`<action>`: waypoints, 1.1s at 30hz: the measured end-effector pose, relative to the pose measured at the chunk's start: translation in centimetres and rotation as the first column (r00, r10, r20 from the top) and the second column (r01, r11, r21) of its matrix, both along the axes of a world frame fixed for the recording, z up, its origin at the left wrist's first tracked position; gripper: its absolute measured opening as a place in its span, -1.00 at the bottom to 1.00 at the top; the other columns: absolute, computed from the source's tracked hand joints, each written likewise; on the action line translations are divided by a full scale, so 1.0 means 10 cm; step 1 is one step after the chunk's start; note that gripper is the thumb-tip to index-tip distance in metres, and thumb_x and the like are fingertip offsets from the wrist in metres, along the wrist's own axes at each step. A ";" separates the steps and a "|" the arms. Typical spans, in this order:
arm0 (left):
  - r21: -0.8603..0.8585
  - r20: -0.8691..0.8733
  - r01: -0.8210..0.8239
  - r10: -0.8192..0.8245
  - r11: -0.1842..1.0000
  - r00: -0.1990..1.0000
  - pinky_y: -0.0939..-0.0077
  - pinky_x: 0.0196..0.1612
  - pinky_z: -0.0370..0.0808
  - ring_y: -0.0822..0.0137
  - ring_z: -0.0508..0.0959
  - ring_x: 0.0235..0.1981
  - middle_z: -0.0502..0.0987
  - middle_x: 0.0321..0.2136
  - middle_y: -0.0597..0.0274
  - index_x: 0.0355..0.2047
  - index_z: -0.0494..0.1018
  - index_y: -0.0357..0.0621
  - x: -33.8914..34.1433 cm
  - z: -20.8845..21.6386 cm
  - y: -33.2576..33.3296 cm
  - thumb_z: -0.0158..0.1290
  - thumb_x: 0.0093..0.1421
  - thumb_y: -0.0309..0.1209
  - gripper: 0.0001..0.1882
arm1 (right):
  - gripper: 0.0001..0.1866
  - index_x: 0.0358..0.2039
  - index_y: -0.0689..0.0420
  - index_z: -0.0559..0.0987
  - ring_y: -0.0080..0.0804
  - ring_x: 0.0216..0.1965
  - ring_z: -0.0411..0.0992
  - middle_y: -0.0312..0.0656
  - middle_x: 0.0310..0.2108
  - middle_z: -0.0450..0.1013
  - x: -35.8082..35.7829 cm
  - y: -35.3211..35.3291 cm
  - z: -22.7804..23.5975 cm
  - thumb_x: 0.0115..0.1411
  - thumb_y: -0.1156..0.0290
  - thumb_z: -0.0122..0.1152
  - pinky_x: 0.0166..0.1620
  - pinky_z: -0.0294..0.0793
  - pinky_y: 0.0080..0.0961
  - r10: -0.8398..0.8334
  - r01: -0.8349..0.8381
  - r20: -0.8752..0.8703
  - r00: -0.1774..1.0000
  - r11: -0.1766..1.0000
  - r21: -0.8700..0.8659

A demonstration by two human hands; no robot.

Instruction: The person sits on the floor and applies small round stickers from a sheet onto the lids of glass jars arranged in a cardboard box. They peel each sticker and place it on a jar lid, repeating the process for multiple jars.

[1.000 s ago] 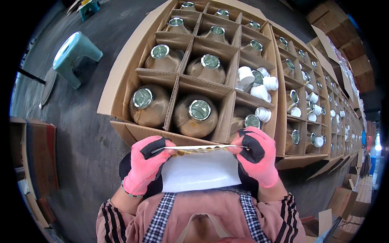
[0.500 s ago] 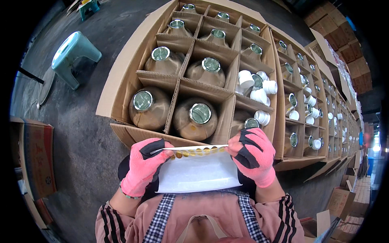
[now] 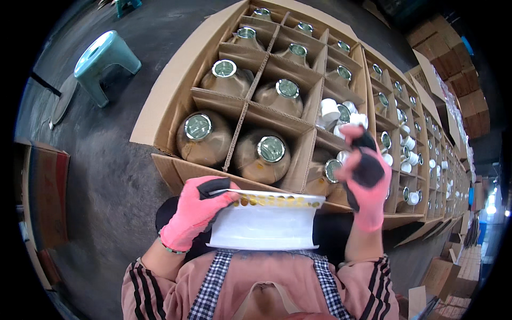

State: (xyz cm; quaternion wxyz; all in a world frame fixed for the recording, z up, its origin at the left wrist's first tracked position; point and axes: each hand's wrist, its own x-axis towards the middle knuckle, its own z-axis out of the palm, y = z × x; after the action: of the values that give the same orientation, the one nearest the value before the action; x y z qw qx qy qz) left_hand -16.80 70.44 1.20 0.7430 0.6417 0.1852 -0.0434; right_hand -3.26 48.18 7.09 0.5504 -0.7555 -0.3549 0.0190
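Note:
My left hand [image 3: 200, 210], in a pink glove with black patches and bare fingertips, pinches the left end of a white sheet [image 3: 264, 226]. Rows of round gold stickers [image 3: 269, 201] run along the sheet's upper edge. Apart from the sheet, my right hand [image 3: 368, 170], gloved the same way, hovers over the near right compartment of a carton. Its thumb and forefinger look spread, though slightly blurred. White caps [image 3: 330, 110] lie around a bottle neck just beyond it. Under the hand, a glass bottle [image 3: 320, 176] stands partly hidden.
The divided cardboard carton [image 3: 165, 96] holds several wide-mouthed glass bottles [image 3: 261, 157]. More cartons [image 3: 397, 216] of bottles and caps continue in a row to the right. A light-blue stool [image 3: 101, 58] stands at left, above a cardboard box [image 3: 50, 197]. Stacked boxes [image 3: 448, 58] rise at far right.
My right hand has let go of the sheet's right end and moved up and right towards the caps. My left hand still holds the sheet. The view has shifted slightly.

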 end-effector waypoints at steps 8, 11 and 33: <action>-0.063 0.038 0.138 -0.135 0.988 0.990 0.80 -0.69 0.12 0.70 0.22 -0.74 0.35 -0.73 0.46 -0.47 0.47 -0.23 -0.08 0.04 0.02 0.08 -0.02 -0.42 -0.87 | -0.84 -0.59 0.10 0.49 -0.08 0.00 0.14 -0.10 -0.05 0.24 1.14 0.81 -0.52 -0.27 0.41 0.26 0.01 0.16 -0.29 0.238 0.139 0.423 0.874 0.712 -0.688; -0.040 0.012 0.152 -0.152 0.988 0.988 0.79 -0.70 0.11 0.71 0.22 -0.75 0.34 -0.74 0.48 -0.48 0.47 -0.22 -0.14 0.04 0.09 0.09 -0.03 -0.42 -0.87 | -0.86 -0.58 0.06 0.52 -0.04 0.04 0.09 -0.11 0.01 0.18 1.21 1.03 -0.70 -0.23 0.35 0.21 0.02 0.15 -0.20 0.346 0.169 0.408 0.845 0.552 -0.816; 0.033 0.096 -0.041 0.038 0.999 0.995 0.79 -0.51 0.28 0.63 0.35 -0.58 0.44 -0.62 0.38 -0.47 0.46 -0.30 -0.08 0.06 0.08 0.10 -0.05 -0.51 -0.87 | -0.77 -0.42 0.15 0.45 -0.11 -0.11 0.23 -0.11 -0.17 0.31 1.02 0.94 -0.39 -0.15 0.37 0.17 -0.06 0.19 -0.26 0.079 0.155 0.641 0.763 0.941 -0.301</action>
State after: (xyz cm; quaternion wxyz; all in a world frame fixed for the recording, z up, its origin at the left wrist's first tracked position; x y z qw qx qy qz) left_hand -17.59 71.22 1.82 0.7404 0.6521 0.1630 0.0054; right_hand 6.90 57.63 3.21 0.2579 -0.8054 -0.4978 -0.1925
